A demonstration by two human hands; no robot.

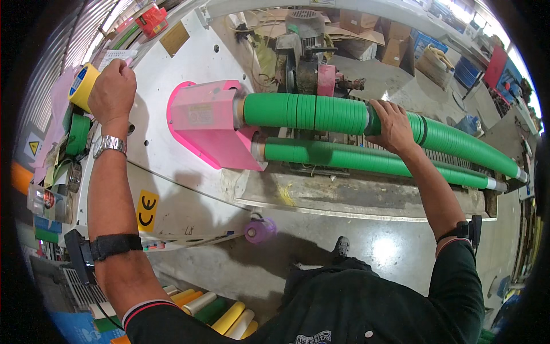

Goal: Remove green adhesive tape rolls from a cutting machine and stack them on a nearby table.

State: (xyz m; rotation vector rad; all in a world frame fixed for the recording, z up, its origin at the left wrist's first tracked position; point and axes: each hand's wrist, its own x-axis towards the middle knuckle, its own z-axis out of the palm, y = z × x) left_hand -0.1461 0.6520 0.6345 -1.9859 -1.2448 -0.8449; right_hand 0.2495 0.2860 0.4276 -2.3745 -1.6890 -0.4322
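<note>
My left hand is closed at the upper left, over the edge of the white machine body. A yellow tape roll is right beside it; what the fingers hold, if anything, is hidden. My right hand curls over the upper green roll, thumb on the near side and fingers over the top. This roll is split into many narrow rings along a shaft. Below it runs a thinner lower green roll, parallel to it. Both shafts run into a pink housing on the machine panel.
A metal tray lies beneath the rolls. Behind them stands a grimy motor, with cardboard boxes farther back. A purple round object sticks out below the panel. Several coloured rolls lie at the lower left.
</note>
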